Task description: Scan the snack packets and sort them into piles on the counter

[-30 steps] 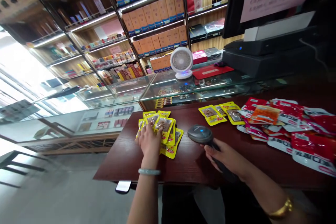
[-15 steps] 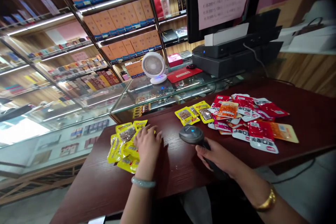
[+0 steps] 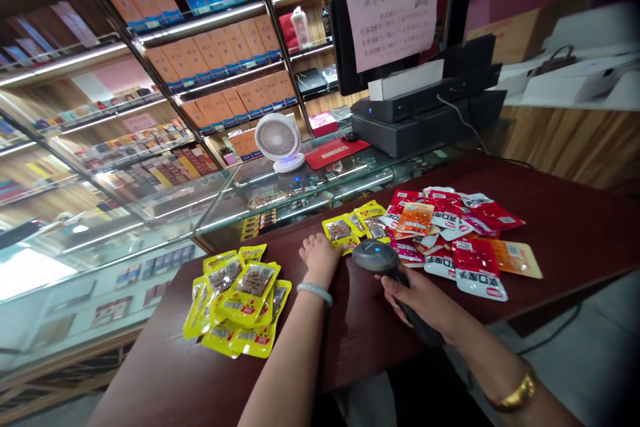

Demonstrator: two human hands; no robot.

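My right hand (image 3: 417, 297) is wrapped round the handle of a dark barcode scanner (image 3: 376, 256), whose head points left above the table. My left hand (image 3: 320, 257), wearing a pale bangle, is empty with its fingers apart. It is just beside a few yellow snack packets (image 3: 340, 229) near the glass counter; whether its thumb touches one I cannot tell. A heap of several yellow snack packets (image 3: 245, 300) lies at the left end of the table. To the right of the scanner, red, white and orange snack pouches (image 3: 475, 265) lie in an overlapping pile.
The dark red table (image 3: 350, 340) borders a glass display counter (image 3: 215, 213). On the counter stand a white fan (image 3: 278, 140), a red mat (image 3: 336, 153) and a black cash register (image 3: 425, 113) with a paper sign (image 3: 393, 17). Shelves with boxes (image 3: 210, 57) rise behind.
My left hand has left the yellow heap at the left and moved right, to the packets near the counter. The scanner is still in my right hand. The view has shifted slightly.
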